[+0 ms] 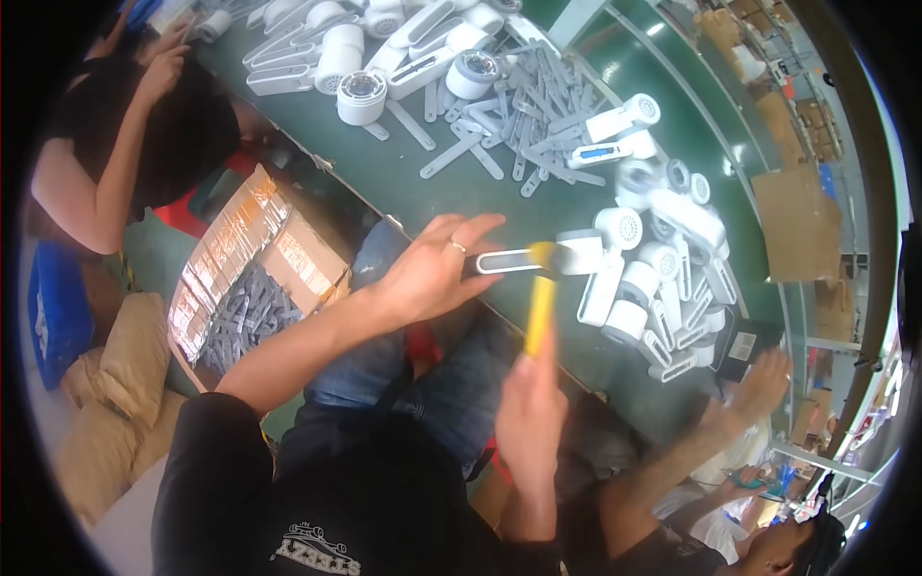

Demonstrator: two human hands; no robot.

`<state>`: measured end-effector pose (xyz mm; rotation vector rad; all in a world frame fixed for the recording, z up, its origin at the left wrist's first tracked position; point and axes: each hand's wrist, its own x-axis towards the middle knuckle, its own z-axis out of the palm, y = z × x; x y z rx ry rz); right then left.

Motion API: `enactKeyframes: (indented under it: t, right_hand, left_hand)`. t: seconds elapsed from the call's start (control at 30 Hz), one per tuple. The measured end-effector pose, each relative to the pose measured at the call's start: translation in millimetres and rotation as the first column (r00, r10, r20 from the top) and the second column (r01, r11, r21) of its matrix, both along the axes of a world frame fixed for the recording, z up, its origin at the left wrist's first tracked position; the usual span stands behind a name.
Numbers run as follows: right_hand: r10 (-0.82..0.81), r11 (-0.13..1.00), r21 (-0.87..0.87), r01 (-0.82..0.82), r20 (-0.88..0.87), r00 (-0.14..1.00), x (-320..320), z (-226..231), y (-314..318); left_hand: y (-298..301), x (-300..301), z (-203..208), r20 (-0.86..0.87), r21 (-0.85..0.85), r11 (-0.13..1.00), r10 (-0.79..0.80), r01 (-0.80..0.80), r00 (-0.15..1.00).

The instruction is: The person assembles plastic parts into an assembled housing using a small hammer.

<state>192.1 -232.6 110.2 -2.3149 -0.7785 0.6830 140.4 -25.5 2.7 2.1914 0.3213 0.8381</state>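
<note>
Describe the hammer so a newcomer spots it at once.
Go to the edge of the green table nearest the camera wearer. There, the right hand grips the hammer, close to the white part in the left hand. Its yellow colour sets it apart from the white pieces and grey strips nearby.

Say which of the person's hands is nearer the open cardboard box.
Left. The left hand is right of the box, holding a white part; the right hand is farther right and lower in the picture, gripping a yellow-handled hammer.

There's a yellow-handled tool (pixel 541 312) mid-frame, left of white round-headed plastic housings (pixel 687 216) on the flat green table (pixel 451 197)
</note>
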Motion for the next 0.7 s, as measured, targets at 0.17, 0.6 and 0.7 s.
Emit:
enactKeyframes:
  t: [0.17, 0.6, 0.7]
  right_hand:
    - [0.079, 0.977, 0.189, -0.098, 0.105, 0.991, -10.4, -7.6, -9.0]
    - [-0.281, 0.861, 0.418, 0.291, -0.087, 0.956, 73.8, -65.5, -5.4]
    - [-0.289, 0.824, 0.447, 0.347, -0.195, 0.937, 75.8, -68.9, 4.2]
  left_hand:
    - [-2.8, -0.3, 1.5, 0.03, -0.008, 1.0, 0.01, -0.009, 1.0]
    - [48.0, -128.1, 50.8, 0.25, 0.328, 0.868, 0.301, -0.373, 0.92]
    - [98.0, -163.8, 67.5, 0.203, 0.336, 0.663, 0.643, -0.67, 0.738]
